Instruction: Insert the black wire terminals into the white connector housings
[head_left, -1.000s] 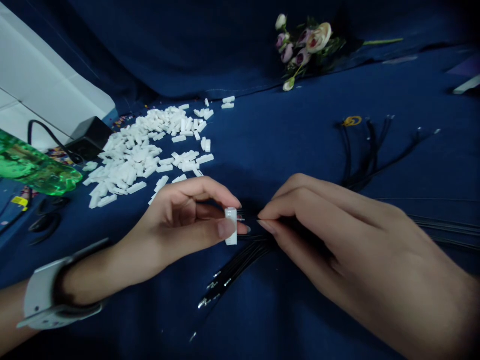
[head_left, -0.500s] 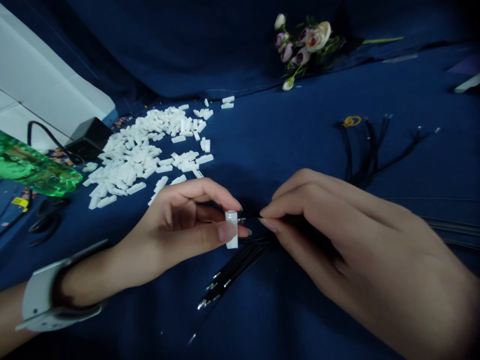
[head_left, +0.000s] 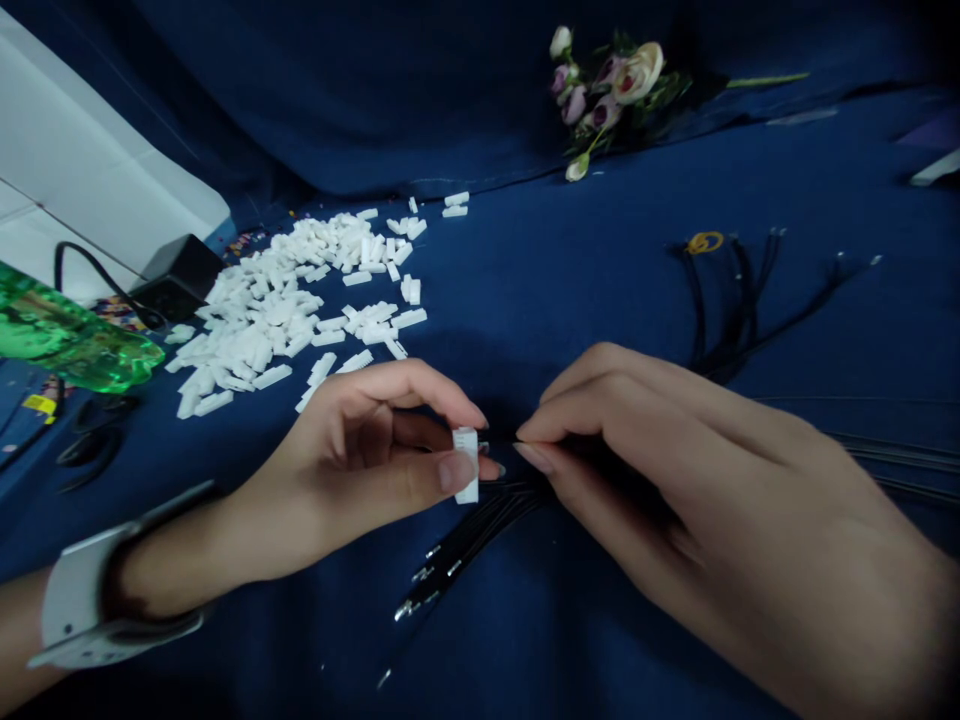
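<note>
Between the thumb and fingers of my left hand [head_left: 375, 470] is a small white plastic connector housing [head_left: 466, 480], held upright. My right hand [head_left: 675, 490] pinches a thin black wire [head_left: 501, 443] whose metal tip is at the housing's right side; whether the tip sits inside it I cannot tell. Under both hands lies a bundle of black wires [head_left: 480, 530] with shiny metal terminals at its lower left end.
A heap of white connector housings [head_left: 262, 310] spreads at the left. Beside it are a green bottle [head_left: 82, 335] and a black box [head_left: 180, 275]. More black wires [head_left: 742, 300] with a yellow tie [head_left: 703, 242] lie at right. Artificial flowers [head_left: 615, 90] are at the back.
The white housing has shifted very slightly down and right, and the pinching right fingertips have come slightly closer to it. Both hands keep their grips.
</note>
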